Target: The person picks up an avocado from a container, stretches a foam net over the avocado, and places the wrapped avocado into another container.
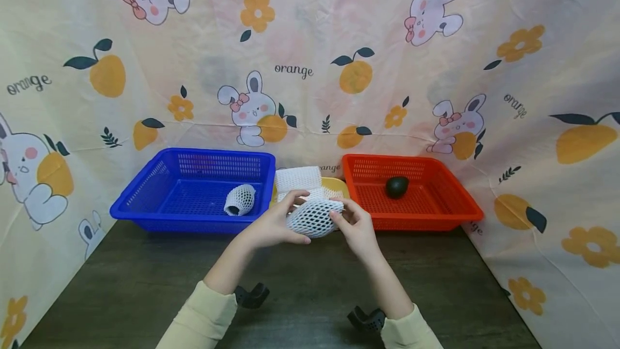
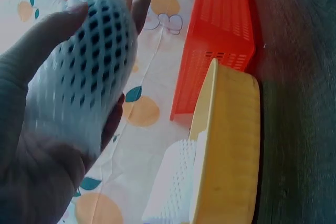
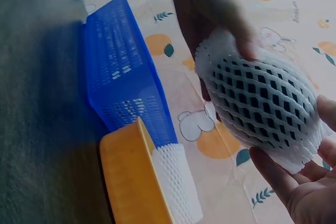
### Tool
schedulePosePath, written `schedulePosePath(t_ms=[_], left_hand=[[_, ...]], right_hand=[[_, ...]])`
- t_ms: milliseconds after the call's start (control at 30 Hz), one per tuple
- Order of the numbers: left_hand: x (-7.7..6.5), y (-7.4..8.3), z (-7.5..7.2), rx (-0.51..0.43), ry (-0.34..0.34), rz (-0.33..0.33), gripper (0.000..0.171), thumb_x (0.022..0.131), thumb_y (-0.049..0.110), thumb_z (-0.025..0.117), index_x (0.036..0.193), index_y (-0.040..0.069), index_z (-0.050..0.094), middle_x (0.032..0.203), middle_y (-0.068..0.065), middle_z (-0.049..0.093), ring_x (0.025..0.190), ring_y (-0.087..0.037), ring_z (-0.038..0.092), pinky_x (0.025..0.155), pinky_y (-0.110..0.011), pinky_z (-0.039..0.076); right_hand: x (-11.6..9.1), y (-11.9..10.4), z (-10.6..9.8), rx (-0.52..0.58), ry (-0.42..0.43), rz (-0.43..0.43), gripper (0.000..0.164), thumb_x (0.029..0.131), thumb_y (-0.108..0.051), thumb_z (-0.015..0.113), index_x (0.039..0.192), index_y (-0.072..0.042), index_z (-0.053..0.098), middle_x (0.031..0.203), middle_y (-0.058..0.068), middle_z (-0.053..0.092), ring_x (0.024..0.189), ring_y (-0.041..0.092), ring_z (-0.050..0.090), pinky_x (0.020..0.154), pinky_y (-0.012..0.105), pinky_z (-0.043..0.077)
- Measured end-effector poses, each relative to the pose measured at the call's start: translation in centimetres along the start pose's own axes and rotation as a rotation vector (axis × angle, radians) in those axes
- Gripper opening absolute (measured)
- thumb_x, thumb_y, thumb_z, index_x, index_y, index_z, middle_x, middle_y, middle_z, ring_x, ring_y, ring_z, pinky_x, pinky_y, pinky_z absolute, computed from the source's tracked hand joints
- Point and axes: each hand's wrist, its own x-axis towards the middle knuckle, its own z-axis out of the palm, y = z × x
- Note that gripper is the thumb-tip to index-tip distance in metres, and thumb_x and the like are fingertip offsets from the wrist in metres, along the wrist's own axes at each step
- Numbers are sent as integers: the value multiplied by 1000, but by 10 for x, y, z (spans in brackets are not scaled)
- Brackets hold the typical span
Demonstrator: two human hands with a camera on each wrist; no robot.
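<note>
The white, oval foam-mesh sleeve (image 1: 312,220) lies lengthwise between the hands above the dark desk (image 1: 310,284), left hand (image 1: 275,224) curled round one end, right hand's (image 1: 359,230) fingers pinching the other.

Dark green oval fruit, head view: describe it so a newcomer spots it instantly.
Find the orange-red perforated plastic basket, rightmost in the back row. On its floor sits the dark green oval fruit. Its surface is bare, unlike the oval bundle in white foam netting held by the left hand and right hand.
</note>
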Motion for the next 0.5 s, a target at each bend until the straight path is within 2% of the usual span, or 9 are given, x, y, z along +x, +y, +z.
schedulePosePath(t_ms=[100, 233, 333, 500], left_hand=[[-3, -4, -4, -11, 18, 44, 84, 73, 15, 85, 142, 12, 38, 125, -12, 53, 109, -28, 54, 87, -45, 46], [-4, -6, -6, -51, 88, 50, 72, 76, 15, 83, 138, 14, 46, 120, -10, 57, 100, -25, 58, 79, -38, 50], [-6, -7, -6, -140, 124, 28, 68, 76, 13, 82, 136, 14, 49, 120, -10, 57, 98, -23, 59, 76, -34, 51], [-9, -10, -5, -337, 159, 33, 59, 80, 4, 77, 133, 2, 51, 127, -17, 54, 102, -25, 60, 78, -32, 52]], right_hand=[[2, 5, -4, 37, 40, 28, 30, 92, -5, 64, 119, 6, 59, 114, 20, 59, 90, 21, 62, 76, 29, 53], [4, 3, -5, 72, 70, 24, 31, 92, -7, 64, 120, 5, 59, 117, 17, 59, 94, 24, 61, 77, 31, 53], [3, 0, -4, 79, 88, 16, 31, 91, -7, 65, 120, 4, 60, 116, 16, 60, 93, 24, 61, 78, 31, 52], [2, -3, -1, 82, 129, 8, 29, 91, -5, 65, 117, 6, 60, 117, 18, 61, 88, 20, 60, 77, 27, 51]])
